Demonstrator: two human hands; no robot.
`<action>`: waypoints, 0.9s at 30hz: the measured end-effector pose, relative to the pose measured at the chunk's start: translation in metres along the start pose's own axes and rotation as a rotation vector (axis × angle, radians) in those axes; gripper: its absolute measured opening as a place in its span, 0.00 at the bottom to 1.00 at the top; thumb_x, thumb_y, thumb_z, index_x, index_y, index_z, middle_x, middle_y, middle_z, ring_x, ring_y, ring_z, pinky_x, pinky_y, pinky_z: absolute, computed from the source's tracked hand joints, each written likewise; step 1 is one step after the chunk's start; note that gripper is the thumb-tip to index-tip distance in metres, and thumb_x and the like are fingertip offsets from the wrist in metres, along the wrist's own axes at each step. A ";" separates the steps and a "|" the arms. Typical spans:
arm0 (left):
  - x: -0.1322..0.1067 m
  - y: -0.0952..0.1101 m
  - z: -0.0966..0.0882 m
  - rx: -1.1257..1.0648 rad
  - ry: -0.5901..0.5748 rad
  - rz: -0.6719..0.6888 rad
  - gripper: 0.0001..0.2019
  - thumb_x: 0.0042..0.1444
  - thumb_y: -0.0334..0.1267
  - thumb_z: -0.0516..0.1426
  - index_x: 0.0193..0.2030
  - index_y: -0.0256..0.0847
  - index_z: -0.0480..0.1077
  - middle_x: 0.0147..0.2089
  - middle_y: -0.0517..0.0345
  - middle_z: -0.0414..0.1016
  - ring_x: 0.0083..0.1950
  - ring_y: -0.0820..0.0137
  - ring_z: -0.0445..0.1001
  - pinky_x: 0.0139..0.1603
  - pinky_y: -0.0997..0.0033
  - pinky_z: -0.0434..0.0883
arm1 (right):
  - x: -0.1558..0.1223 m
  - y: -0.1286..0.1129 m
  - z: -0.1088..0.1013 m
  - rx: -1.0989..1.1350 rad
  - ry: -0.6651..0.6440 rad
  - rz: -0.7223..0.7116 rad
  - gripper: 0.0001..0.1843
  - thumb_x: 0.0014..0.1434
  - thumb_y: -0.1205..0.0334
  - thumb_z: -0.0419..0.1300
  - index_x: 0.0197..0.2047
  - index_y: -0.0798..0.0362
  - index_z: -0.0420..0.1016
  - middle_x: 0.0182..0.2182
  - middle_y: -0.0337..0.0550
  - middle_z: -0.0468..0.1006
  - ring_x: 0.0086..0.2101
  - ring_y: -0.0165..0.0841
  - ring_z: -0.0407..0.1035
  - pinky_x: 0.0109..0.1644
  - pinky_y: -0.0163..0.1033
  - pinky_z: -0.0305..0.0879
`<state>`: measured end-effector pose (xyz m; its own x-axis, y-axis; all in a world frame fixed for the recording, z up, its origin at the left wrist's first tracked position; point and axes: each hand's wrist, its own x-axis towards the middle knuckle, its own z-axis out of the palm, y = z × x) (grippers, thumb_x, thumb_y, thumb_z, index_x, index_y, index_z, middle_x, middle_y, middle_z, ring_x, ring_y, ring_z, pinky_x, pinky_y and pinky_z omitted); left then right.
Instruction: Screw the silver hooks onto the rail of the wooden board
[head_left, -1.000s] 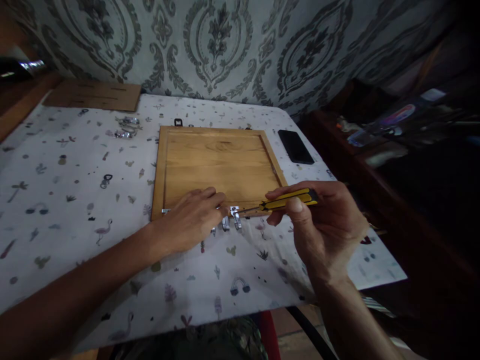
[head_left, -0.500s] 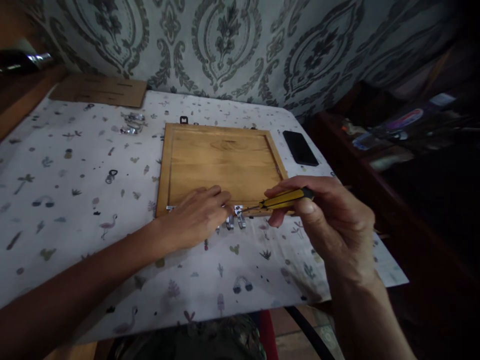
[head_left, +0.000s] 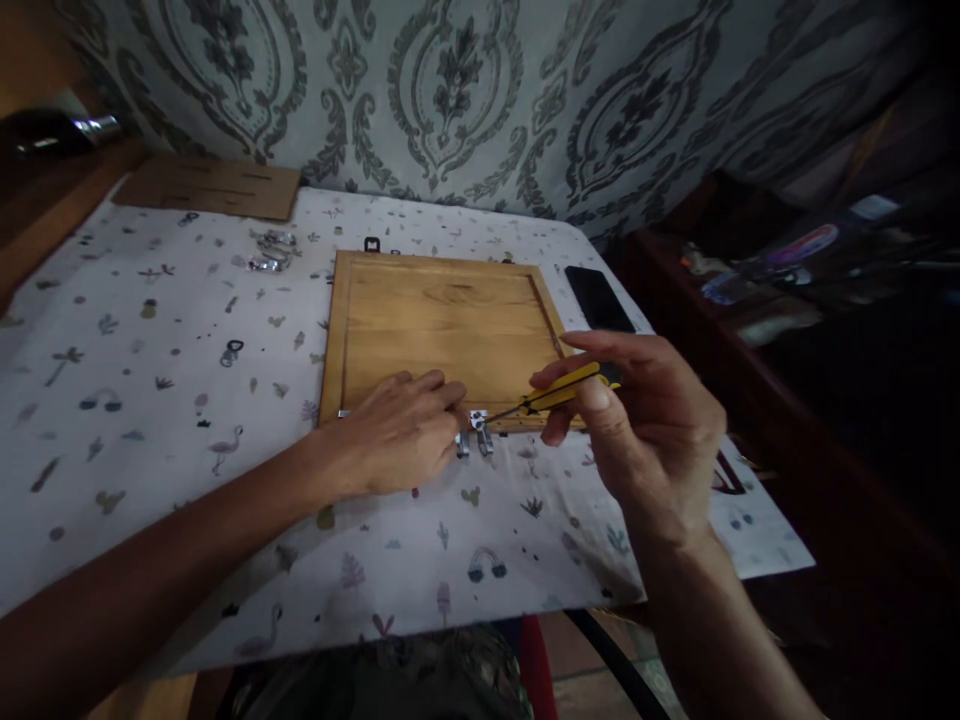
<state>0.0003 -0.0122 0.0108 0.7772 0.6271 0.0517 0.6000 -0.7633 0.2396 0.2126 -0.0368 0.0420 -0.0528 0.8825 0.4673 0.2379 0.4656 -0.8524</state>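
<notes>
A wooden panel lies flat on the patterned tablecloth. My left hand rests at the panel's near edge, fingers curled and pressed on a metal hinge fixed there. My right hand grips a yellow-and-black screwdriver, held nearly level, with its tip pointing left at the hinge's top plate. Two silver hinge lugs stick out below the panel edge, beside my left fingertips.
A black phone lies right of the panel. Loose metal hardware and a small black ring part lie to the left. A cardboard sheet sits at the far left by the wallpapered wall. Dark cluttered furniture stands right.
My right hand has turned the screwdriver a little, fingers shifting along the handle. My left hand stays on the hinge. The view has drifted slightly.
</notes>
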 end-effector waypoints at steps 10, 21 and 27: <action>0.009 0.013 0.000 -0.011 0.059 -0.094 0.27 0.65 0.62 0.54 0.43 0.36 0.79 0.48 0.49 0.75 0.52 0.58 0.72 0.53 0.56 0.63 | 0.000 -0.004 -0.003 -0.086 -0.054 -0.015 0.12 0.66 0.52 0.64 0.47 0.49 0.80 0.35 0.39 0.82 0.20 0.24 0.72 0.25 0.33 0.72; 0.014 0.030 0.012 0.043 0.140 -0.218 0.19 0.63 0.54 0.61 0.41 0.36 0.79 0.41 0.50 0.78 0.50 0.58 0.74 0.49 0.57 0.62 | -0.004 -0.006 -0.012 -0.022 -0.155 -0.034 0.13 0.68 0.53 0.61 0.53 0.48 0.79 0.38 0.39 0.81 0.23 0.24 0.75 0.30 0.33 0.76; 0.015 0.032 0.009 0.041 0.157 -0.238 0.16 0.62 0.52 0.63 0.39 0.38 0.79 0.39 0.53 0.78 0.47 0.60 0.74 0.48 0.59 0.63 | -0.002 -0.002 -0.015 0.005 -0.168 -0.028 0.14 0.69 0.52 0.60 0.53 0.48 0.78 0.39 0.40 0.82 0.23 0.25 0.76 0.30 0.34 0.77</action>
<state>0.0327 -0.0282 0.0108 0.5769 0.8032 0.1486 0.7714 -0.5956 0.2240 0.2266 -0.0403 0.0469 -0.2210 0.8678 0.4451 0.2290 0.4898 -0.8412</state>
